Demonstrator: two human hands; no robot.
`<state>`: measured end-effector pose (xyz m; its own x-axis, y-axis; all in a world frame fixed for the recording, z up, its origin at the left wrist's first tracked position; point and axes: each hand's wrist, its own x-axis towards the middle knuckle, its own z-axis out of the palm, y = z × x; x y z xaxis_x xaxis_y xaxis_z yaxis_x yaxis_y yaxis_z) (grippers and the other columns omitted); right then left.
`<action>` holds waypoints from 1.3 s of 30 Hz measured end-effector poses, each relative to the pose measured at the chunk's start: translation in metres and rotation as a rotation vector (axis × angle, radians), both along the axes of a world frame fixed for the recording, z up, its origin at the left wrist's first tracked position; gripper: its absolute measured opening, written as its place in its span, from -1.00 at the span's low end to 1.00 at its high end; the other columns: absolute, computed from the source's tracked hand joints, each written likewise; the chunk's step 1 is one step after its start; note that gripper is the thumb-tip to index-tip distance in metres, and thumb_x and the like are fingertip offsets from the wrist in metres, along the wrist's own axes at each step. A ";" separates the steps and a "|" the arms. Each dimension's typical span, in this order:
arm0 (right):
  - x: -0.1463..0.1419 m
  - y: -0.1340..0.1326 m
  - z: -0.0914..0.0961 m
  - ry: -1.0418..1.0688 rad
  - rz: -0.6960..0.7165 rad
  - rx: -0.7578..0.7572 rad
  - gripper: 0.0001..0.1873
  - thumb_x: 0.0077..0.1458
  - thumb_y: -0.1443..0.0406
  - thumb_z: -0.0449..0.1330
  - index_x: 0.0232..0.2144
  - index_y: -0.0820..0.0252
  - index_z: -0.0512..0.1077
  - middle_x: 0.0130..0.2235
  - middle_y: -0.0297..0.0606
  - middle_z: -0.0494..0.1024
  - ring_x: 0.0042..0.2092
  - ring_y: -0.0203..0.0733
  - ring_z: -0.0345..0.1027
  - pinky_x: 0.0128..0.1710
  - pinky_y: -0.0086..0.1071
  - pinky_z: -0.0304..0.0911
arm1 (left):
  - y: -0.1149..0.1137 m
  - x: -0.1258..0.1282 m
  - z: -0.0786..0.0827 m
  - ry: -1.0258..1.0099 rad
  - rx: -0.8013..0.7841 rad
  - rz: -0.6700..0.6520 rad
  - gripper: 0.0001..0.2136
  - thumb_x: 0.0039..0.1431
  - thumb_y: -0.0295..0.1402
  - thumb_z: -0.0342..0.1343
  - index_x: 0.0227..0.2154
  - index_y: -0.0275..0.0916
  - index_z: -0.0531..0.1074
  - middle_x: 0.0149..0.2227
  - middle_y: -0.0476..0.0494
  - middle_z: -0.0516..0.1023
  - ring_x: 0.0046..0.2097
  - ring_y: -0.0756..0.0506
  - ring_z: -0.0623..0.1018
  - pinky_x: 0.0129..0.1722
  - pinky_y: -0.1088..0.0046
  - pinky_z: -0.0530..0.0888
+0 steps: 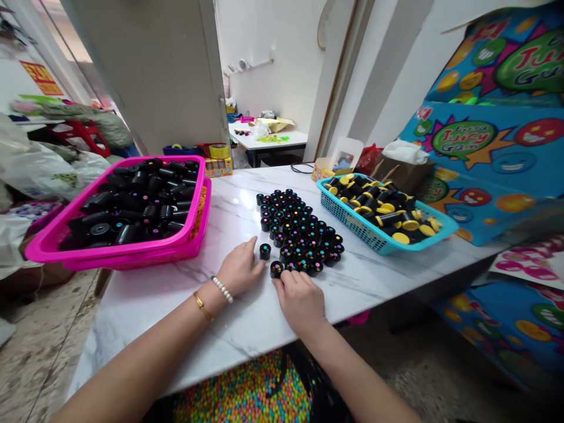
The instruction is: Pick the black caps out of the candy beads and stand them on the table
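Several small black cups [299, 229] with coloured bits inside stand upright in a tight cluster on the white marble table [185, 294]. My left hand [240, 267], wearing a pearl bracelet and a gold bangle, rests on the table with fingers loosely curled, its fingertips beside one lone cup [265, 251]. My right hand [299, 299] lies knuckles-up at the near edge of the cluster, its fingertips on the front row by a cup [277, 269]; what they hold, if anything, is hidden.
A pink basket [57, 241] of black tubes sits at the left. A turquoise basket [352, 220] of black tubes with yellow caps sits at the right. Colourful printed cartons [484, 147] stand at the right. Below the table's near edge lies a mass of coloured candies [247, 393].
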<state>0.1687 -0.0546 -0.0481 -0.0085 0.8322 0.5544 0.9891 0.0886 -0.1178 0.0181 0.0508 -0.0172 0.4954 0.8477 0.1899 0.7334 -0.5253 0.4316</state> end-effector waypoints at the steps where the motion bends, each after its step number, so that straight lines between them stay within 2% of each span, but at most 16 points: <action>1: 0.001 0.000 -0.001 0.015 0.017 -0.003 -0.87 0.19 0.32 0.24 -0.43 0.17 0.42 -0.43 -0.25 0.49 -0.33 -0.13 0.30 -0.34 -0.30 0.05 | -0.003 -0.001 0.003 0.010 -0.035 -0.023 -0.28 0.11 -0.25 0.11 0.28 -0.53 0.09 -0.12 -0.35 0.48 -0.10 -0.25 0.48 -0.04 0.23 0.41; 3: 0.005 -0.002 -0.001 0.058 0.075 -0.022 -0.91 0.21 0.36 0.20 -0.38 0.17 0.44 -0.40 -0.25 0.50 -0.31 -0.13 0.32 -0.33 -0.30 0.08 | -0.009 0.000 0.007 0.022 -0.098 -0.054 -0.13 0.04 -0.16 0.19 0.31 -0.56 -0.02 -0.03 -0.41 0.43 -0.03 -0.28 0.46 0.02 0.21 0.41; 7: 0.019 -0.016 0.000 0.204 0.210 -0.043 -0.88 0.27 0.36 0.11 -0.30 0.19 0.46 -0.37 -0.24 0.50 -0.28 -0.13 0.34 -0.27 -0.30 0.16 | -0.025 0.011 0.004 0.001 -0.072 -0.003 -0.03 0.00 0.08 0.21 0.29 -0.51 0.00 0.04 -0.44 0.36 0.04 -0.33 0.43 0.03 0.16 0.42; 10: 0.031 -0.028 -0.001 0.304 0.261 -0.011 -0.88 0.28 0.34 0.10 -0.27 0.21 0.45 -0.35 -0.23 0.49 -0.27 -0.14 0.34 -0.24 -0.31 0.19 | -0.031 0.020 -0.003 0.019 -0.014 0.070 -0.03 0.01 0.07 0.22 0.31 -0.46 -0.04 0.06 -0.45 0.36 0.07 -0.35 0.43 0.01 0.16 0.43; 14: 0.039 -0.037 -0.004 0.341 0.284 0.011 -0.89 0.28 0.35 0.11 -0.25 0.23 0.44 -0.34 -0.23 0.48 -0.26 -0.14 0.32 -0.24 -0.30 0.19 | -0.027 0.026 -0.007 0.028 0.009 0.132 -0.10 0.02 0.01 0.23 0.30 -0.38 0.00 0.04 -0.41 0.40 0.04 -0.34 0.46 -0.04 0.19 0.44; 17: 0.038 -0.037 -0.005 0.331 0.277 0.016 -0.89 0.28 0.35 0.11 -0.26 0.23 0.45 -0.36 -0.23 0.46 -0.27 -0.13 0.31 -0.25 -0.29 0.19 | -0.017 0.023 -0.006 0.033 0.048 0.155 -0.08 0.00 0.03 0.25 0.28 -0.47 0.06 0.00 -0.45 0.42 0.04 -0.38 0.44 0.02 0.14 0.40; 19: 0.037 -0.037 -0.006 0.323 0.269 0.014 -0.88 0.28 0.35 0.11 -0.27 0.22 0.45 -0.36 -0.23 0.45 -0.27 -0.12 0.30 -0.25 -0.28 0.18 | -0.011 0.019 -0.005 0.021 0.051 0.149 0.02 -0.09 0.10 0.28 0.28 -0.53 0.07 0.01 -0.51 0.41 0.06 -0.43 0.40 0.08 0.07 0.35; 21: 0.037 -0.038 -0.007 0.331 0.275 0.011 -0.88 0.28 0.35 0.11 -0.26 0.21 0.45 -0.36 -0.23 0.44 -0.26 -0.12 0.29 -0.25 -0.28 0.18 | -0.005 0.014 -0.003 -0.097 -0.028 0.130 0.10 -0.13 0.20 0.25 0.30 -0.54 0.03 0.06 -0.55 0.37 0.10 -0.44 0.37 0.13 0.02 0.30; 23: 0.037 -0.038 -0.009 0.345 0.291 0.018 -0.89 0.28 0.36 0.10 -0.23 0.21 0.45 -0.35 -0.23 0.44 -0.26 -0.11 0.29 -0.25 -0.27 0.18 | 0.002 0.012 0.001 -0.403 -0.247 0.138 0.07 -0.08 0.30 0.11 0.31 -0.45 0.04 0.16 -0.54 0.32 0.16 -0.41 0.35 0.19 0.03 0.26; 26: 0.037 -0.037 -0.012 0.344 0.305 0.038 -0.89 0.27 0.35 0.11 -0.20 0.20 0.44 -0.34 -0.23 0.44 -0.25 -0.11 0.29 -0.25 -0.27 0.18 | 0.019 0.019 0.011 -0.857 -0.615 0.182 -0.08 0.08 0.37 -0.35 0.27 -0.28 0.12 0.32 -0.40 0.19 0.29 -0.32 0.27 0.24 0.11 0.25; 28: 0.036 -0.036 -0.013 0.326 0.295 0.046 -0.88 0.27 0.34 0.12 -0.17 0.20 0.44 -0.34 -0.23 0.44 -0.26 -0.10 0.29 -0.26 -0.26 0.18 | 0.035 0.028 0.017 -1.008 -0.757 0.195 -0.10 0.11 0.32 -0.57 0.24 -0.22 0.15 0.34 -0.30 0.17 0.34 -0.26 0.20 0.26 0.15 0.24; 29: 0.036 -0.036 -0.013 0.315 0.286 0.048 -0.87 0.27 0.33 0.12 -0.16 0.20 0.44 -0.34 -0.23 0.44 -0.26 -0.10 0.30 -0.26 -0.26 0.18 | 0.043 0.033 0.020 -1.042 -0.792 0.186 -0.12 0.12 0.30 -0.62 0.23 -0.20 0.17 0.33 -0.28 0.21 0.34 -0.24 0.20 0.26 0.15 0.25; 34: 0.034 -0.035 -0.012 0.268 0.261 0.060 -0.84 0.27 0.32 0.10 -0.14 0.20 0.44 -0.35 -0.23 0.44 -0.28 -0.10 0.32 -0.31 -0.26 0.19 | 0.071 0.054 0.026 -1.071 -0.850 0.030 -0.19 0.17 0.28 -0.52 0.12 -0.17 0.32 0.12 -0.24 0.48 0.25 -0.26 0.34 0.20 0.09 0.34; 39: 0.035 -0.034 -0.011 0.241 0.258 0.068 -0.82 0.27 0.31 0.08 -0.12 0.19 0.43 -0.35 -0.22 0.44 -0.30 -0.10 0.32 -0.33 -0.27 0.20 | 0.073 0.065 0.024 -0.984 -0.796 -0.092 -0.14 0.15 0.29 -0.56 0.30 -0.13 0.15 0.22 -0.15 0.40 0.30 -0.23 0.28 0.25 0.11 0.28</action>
